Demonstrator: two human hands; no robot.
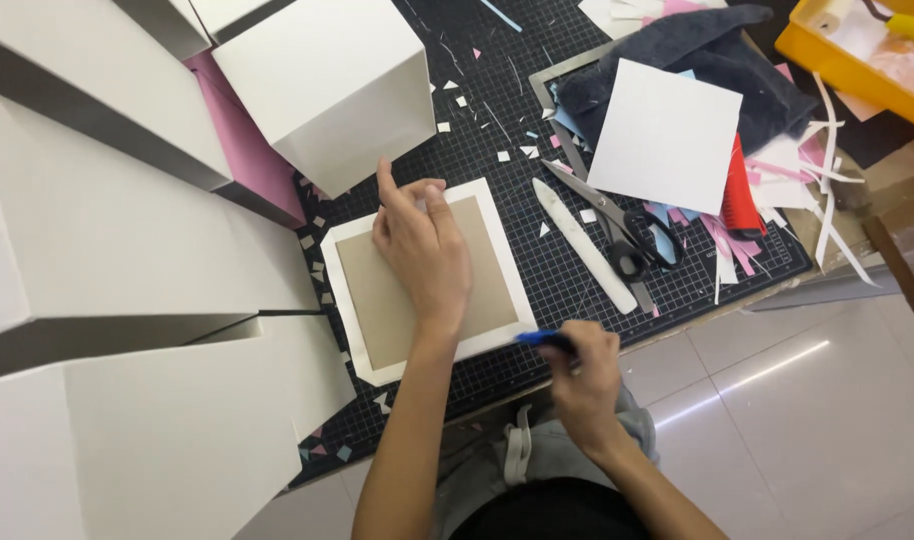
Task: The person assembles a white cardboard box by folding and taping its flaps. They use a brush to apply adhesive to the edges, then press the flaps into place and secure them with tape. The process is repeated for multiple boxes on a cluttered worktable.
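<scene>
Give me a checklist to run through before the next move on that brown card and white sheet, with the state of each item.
1. Left hand flat on the brown card, pinning it: ok.
2. Brown card sits inside the white sheet, with a white border on every visible side: ok.
3. Right hand grips the blue tool at the sheet's near edge: ok.
4. Which kind of tool the blue one is: cannot tell.
5. Cutting mat free of paper scraps around the sheet: not ok.
6. Scissors and white folder stick lying apart from the sheet: ok.
</scene>
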